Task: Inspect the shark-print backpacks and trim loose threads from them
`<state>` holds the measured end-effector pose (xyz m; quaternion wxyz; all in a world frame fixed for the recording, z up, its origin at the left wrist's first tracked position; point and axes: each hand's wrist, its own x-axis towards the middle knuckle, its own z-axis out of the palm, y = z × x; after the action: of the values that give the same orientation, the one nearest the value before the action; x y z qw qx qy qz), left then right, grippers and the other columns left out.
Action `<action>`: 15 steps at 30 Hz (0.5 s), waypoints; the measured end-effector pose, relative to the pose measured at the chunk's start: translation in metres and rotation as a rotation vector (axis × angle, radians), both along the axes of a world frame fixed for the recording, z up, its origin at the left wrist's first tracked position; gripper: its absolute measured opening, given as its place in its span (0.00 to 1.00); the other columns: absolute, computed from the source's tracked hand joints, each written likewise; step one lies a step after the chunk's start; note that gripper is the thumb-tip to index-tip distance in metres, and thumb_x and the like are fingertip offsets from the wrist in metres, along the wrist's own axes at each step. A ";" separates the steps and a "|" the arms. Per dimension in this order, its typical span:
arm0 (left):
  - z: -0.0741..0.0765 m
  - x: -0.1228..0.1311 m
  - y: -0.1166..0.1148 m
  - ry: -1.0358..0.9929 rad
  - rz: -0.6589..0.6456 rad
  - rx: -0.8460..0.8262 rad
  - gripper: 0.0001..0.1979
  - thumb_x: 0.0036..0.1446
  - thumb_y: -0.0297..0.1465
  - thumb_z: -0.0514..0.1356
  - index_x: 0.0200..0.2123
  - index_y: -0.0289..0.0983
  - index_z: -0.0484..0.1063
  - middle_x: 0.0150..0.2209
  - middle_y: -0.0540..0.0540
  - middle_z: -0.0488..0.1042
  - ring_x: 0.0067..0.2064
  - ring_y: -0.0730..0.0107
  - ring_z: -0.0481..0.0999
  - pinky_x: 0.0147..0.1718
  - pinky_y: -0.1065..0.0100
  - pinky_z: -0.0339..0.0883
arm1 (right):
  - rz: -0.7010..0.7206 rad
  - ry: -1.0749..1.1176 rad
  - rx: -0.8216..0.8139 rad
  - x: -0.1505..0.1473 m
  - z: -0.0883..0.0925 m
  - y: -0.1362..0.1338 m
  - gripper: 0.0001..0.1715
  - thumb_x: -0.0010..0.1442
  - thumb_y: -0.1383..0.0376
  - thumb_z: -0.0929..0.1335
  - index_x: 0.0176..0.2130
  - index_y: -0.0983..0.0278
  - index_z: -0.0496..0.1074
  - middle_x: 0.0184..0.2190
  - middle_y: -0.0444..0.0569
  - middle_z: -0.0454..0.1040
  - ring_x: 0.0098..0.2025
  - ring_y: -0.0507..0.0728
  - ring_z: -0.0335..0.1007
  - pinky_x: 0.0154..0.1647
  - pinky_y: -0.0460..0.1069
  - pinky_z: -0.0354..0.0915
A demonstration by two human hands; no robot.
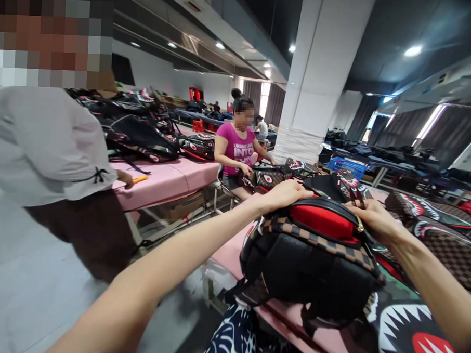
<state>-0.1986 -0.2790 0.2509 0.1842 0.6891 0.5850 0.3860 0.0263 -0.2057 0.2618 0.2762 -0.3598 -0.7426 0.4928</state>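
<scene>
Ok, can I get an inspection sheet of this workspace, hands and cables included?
Surface: pink table, partly covered by bags.
Job's things: backpack, black side facing the wearer, red showing at its top.
Clutter: patterned bags at right; blue basket behind.
Hands: left hand on the backpack's top edge; right hand at the top's right end, grip unclear.
Cables: nothing seen.
Surroundings: standing person at left; seated person in pink shirt; white pillar.

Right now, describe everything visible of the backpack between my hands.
The backpack is mostly black, apparently fabric, with brown checkered trim, hanging straps and a red panel under its top edge. It bulges at the edge of the pink table. Your left hand touches its top; your right hand is beside its gold zipper pull.
</scene>
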 end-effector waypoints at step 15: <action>0.019 0.066 -0.059 0.777 -0.479 -0.278 0.26 0.51 0.51 0.54 0.40 0.35 0.71 0.28 0.45 0.74 0.26 0.67 0.71 0.24 0.71 0.60 | 0.002 0.048 0.024 0.001 -0.011 -0.009 0.22 0.38 0.52 0.74 0.24 0.68 0.72 0.20 0.46 0.72 0.19 0.50 0.63 0.19 0.44 0.58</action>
<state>-0.1323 -0.3384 0.2696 0.1259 0.8666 0.4815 -0.0357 0.0272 -0.2149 0.2512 0.2978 -0.3436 -0.7420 0.4927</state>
